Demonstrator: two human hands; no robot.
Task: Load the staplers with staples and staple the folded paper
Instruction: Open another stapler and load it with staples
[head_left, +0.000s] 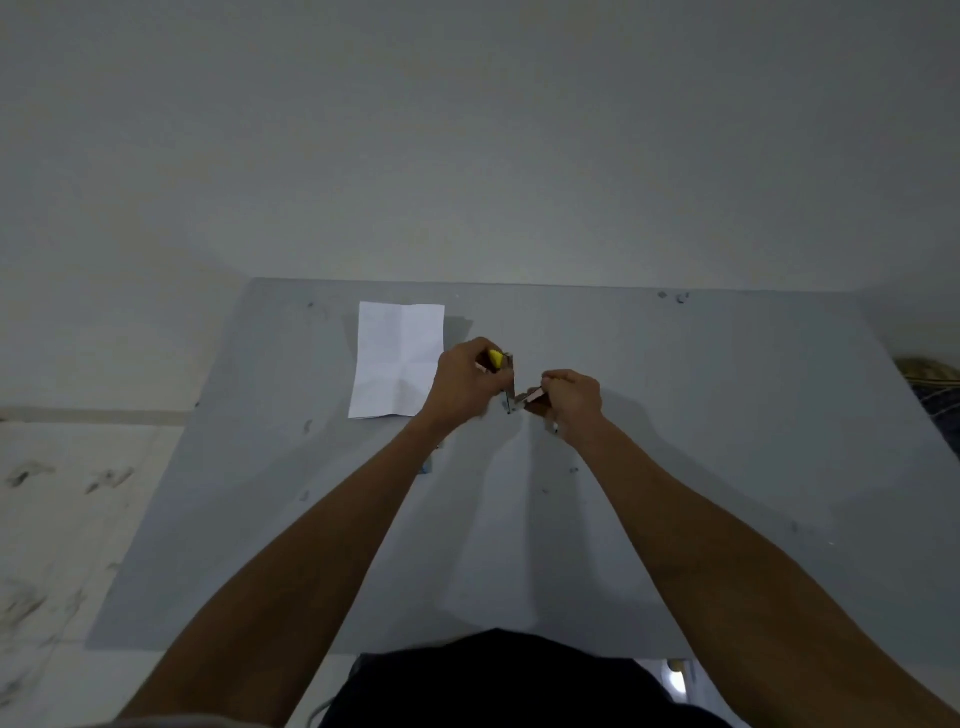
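The loading step is in hand; just right of the folded paper (397, 358), which lies flat on the grey counter (727, 415), the left hand (462, 382) grips a yellow stapler (497, 358), hinged open with its metal channel bared; further right of the paper, the right hand (574, 397) pinches a small pale piece, probably a strip of staples (535, 397), though blur hides its detail, held at the channel; next the strip must be lined up and slid fully in, then the top pressed closed before the stapler goes to the paper.
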